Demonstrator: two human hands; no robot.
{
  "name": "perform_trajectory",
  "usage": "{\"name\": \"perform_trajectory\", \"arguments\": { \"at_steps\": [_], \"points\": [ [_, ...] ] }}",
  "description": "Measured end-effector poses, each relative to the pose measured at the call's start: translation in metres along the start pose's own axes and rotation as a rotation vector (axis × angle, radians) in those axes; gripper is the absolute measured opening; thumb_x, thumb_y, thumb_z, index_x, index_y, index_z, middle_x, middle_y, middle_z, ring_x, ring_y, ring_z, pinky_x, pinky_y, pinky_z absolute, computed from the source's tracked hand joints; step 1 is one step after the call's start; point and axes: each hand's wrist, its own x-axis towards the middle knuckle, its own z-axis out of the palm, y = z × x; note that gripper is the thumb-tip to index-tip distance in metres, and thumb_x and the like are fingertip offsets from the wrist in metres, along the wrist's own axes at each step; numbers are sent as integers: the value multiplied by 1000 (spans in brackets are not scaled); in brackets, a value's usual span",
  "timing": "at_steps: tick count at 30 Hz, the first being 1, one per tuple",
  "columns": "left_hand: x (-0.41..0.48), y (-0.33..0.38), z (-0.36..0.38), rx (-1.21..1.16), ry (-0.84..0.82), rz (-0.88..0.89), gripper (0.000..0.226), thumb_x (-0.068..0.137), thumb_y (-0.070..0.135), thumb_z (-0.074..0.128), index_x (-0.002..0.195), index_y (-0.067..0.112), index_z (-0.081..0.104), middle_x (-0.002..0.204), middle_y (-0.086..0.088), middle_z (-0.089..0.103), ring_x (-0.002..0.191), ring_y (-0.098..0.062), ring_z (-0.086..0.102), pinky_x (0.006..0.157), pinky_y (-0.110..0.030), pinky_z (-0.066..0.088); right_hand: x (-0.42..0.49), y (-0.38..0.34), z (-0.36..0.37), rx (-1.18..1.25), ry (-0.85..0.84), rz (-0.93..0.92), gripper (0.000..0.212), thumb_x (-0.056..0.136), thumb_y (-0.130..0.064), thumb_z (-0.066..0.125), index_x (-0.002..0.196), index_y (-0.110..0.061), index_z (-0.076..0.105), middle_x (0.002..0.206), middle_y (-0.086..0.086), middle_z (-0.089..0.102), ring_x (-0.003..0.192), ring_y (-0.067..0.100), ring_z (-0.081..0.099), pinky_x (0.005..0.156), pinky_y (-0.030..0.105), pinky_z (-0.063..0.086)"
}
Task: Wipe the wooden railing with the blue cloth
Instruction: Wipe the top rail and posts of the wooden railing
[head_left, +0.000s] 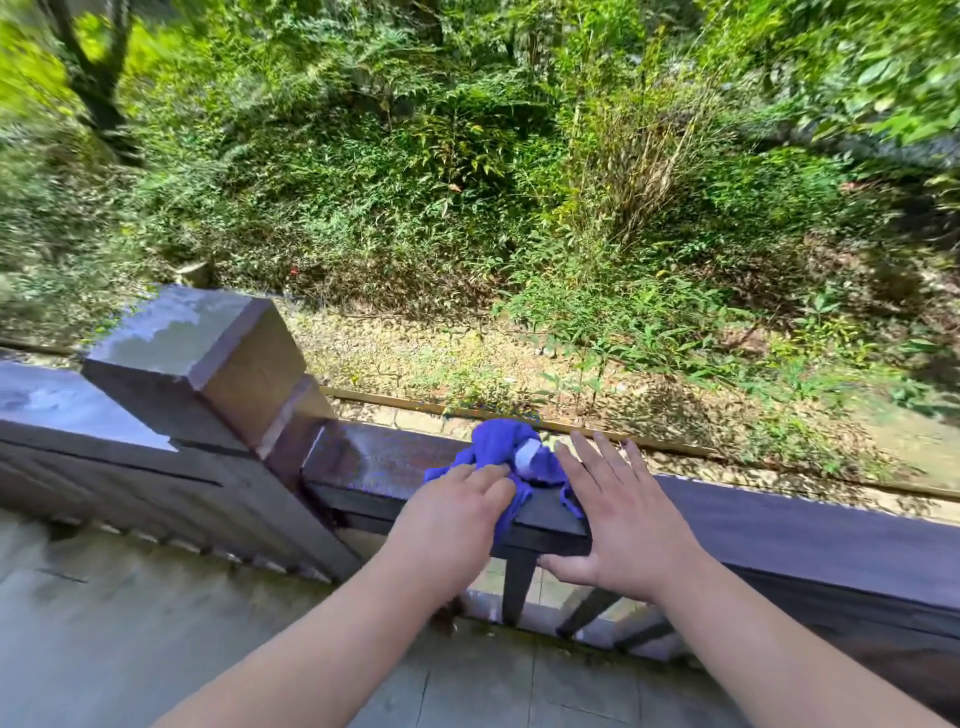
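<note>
Left hand (457, 501) pressed the bunched blue cloth (511, 454) onto the wooden railing (779, 519), whose length ran rightward; right hand (618, 512) lay flat, open, beside it.

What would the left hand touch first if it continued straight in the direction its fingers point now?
Most likely only the blue cloth, since the left hand already rests on its near edge and points forward-right along the wooden railing. Beyond the bunched cloth lies the railing's far edge; depth there is unclear.

Both forearms bare, no sleeves; left hand (453, 512), right hand (626, 514) ungloved.
</note>
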Motion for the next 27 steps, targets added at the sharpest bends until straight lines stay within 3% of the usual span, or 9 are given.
{"name": "perform_trajectory", "arguments": {
  "at_steps": [2, 5, 9, 14, 20, 27],
  "points": [
    [-9, -27, -3, 71, -13, -126, 37, 83, 11, 52, 119, 19, 53, 133, 1, 55, 105, -26, 54, 80, -41, 52, 2, -4, 3, -16, -4, -5, 122, 74, -100, 28, 161, -29, -21, 174, 4, -7, 159, 27, -11, 126, 54, -6],
    [-25, -63, -14, 180, -28, -294, 31, 79, 12, 60, 110, 15, 58, 121, -4, 61, 93, -27, 58, 63, -38, 52, 13, -20, 2, 4, 8, -36, 120, 76, -97, 33, 164, -28, -11, 174, 7, 3, 159, 30, -2, 126, 55, -4],
    [-45, -96, -24, 255, -68, -458, 32, 79, 6, 55, 111, 5, 59, 113, -13, 64, 90, -33, 61, 61, -39, 54, 38, -56, 1, 0, -2, -84, 117, 76, -97, 28, 164, -29, -11, 174, 5, -1, 159, 31, -5, 126, 55, -6],
    [-43, -98, -29, 250, -55, -466, 33, 85, 10, 45, 118, 10, 52, 114, -7, 60, 99, -27, 58, 68, -33, 49, 61, -93, 1, -7, -19, -74, 116, 76, -96, 27, 165, -29, -7, 174, 6, 0, 159, 33, -4, 125, 58, -7],
    [-46, -103, -35, 301, -92, -495, 22, 90, 9, 43, 108, 19, 49, 103, 0, 58, 95, -18, 57, 62, -27, 41, 70, -112, 0, -24, -10, -21, 114, 77, -94, 27, 165, -29, -7, 174, 6, -2, 159, 32, -4, 125, 59, -7],
    [-72, -122, -53, 272, -79, -211, 26, 87, 3, 44, 109, 16, 45, 106, -4, 51, 93, -24, 51, 66, -32, 44, 75, -147, -7, 5, 35, 33, 110, 81, -91, 28, 166, -26, 2, 174, 8, 3, 159, 33, -2, 126, 54, -10]
  ]
}}
